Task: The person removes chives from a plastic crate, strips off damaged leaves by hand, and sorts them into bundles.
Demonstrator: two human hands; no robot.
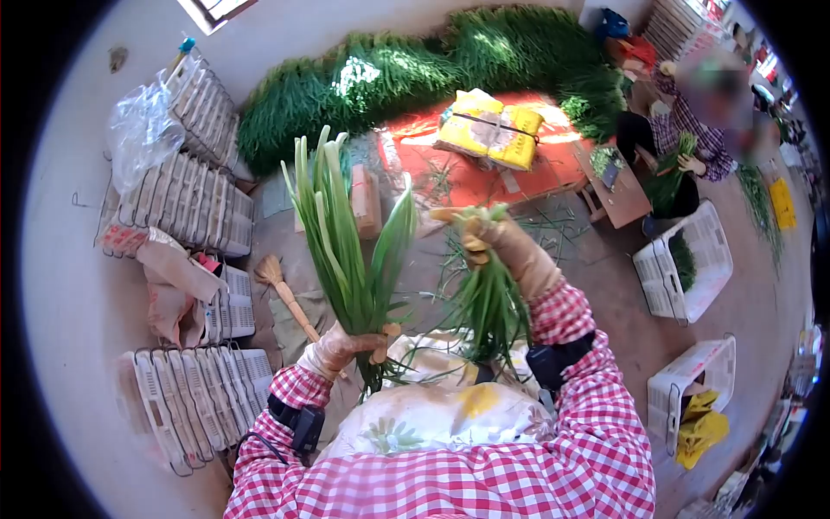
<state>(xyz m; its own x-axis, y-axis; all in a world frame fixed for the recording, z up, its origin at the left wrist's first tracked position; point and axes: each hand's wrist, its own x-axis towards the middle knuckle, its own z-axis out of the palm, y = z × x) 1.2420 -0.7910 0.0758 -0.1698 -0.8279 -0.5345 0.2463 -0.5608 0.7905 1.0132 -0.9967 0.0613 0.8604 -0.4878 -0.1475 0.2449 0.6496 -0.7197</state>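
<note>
My left hand (346, 346), in a pale glove, is closed round the lower part of a bunch of garlic chives (324, 225). Their long leaves fan upward, and a few thin ends hang below the fist. Higher up and to the right, my gloved right hand (501, 246) grips a second bunch of garlic chives (493, 307). Its leaves droop toward my lap, while the pale ends stick out above the fingers. The two bunches are apart. A stained whitish apron (432, 419) covers my lap beneath both hands.
A long heap of greens (372, 95) lines the wall. Before it, a yellow package (493, 130) rests on red sheeting (415, 169). Stacked white crates (194, 394) and a straw broom (290, 298) are left. At right, a co-worker (692, 138) handles greens beside a white crate (687, 259).
</note>
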